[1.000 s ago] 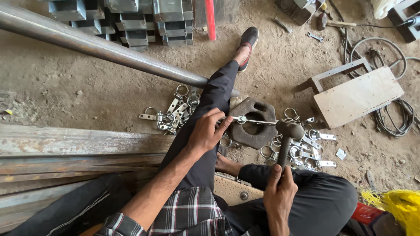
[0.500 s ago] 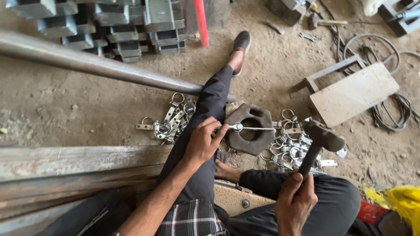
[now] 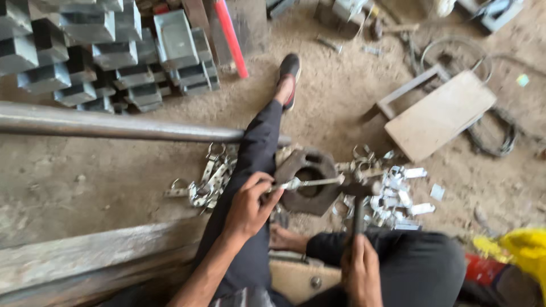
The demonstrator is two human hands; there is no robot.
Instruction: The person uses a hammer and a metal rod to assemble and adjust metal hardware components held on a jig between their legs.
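Dusty dirt floor (image 3: 85, 176), grey steel pipe (image 3: 114, 126) at 9 o'clock. Left hand (image 3: 250, 206), fingers pinched on thin metal rod (image 3: 310, 183) laid across dark ring-shaped iron block (image 3: 310, 182). Right hand (image 3: 361, 270), fingers wrapped round hammer (image 3: 358, 199) handle, head on rod's 3 o'clock end w/ shiny bent clips (image 3: 392, 193) scattered beside.

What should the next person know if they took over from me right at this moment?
Left hand: pinches the near end of a thin metal rod, holding it flat across the heavy ring-shaped block.
Right hand: grips the hammer handle; the head is down at the rod's far end.
Bright metal clips: one pile right of the block, another pile left of the outstretched leg.
Done and left: cannot tell which pile is worked; this rod sits on the block under the hammer.
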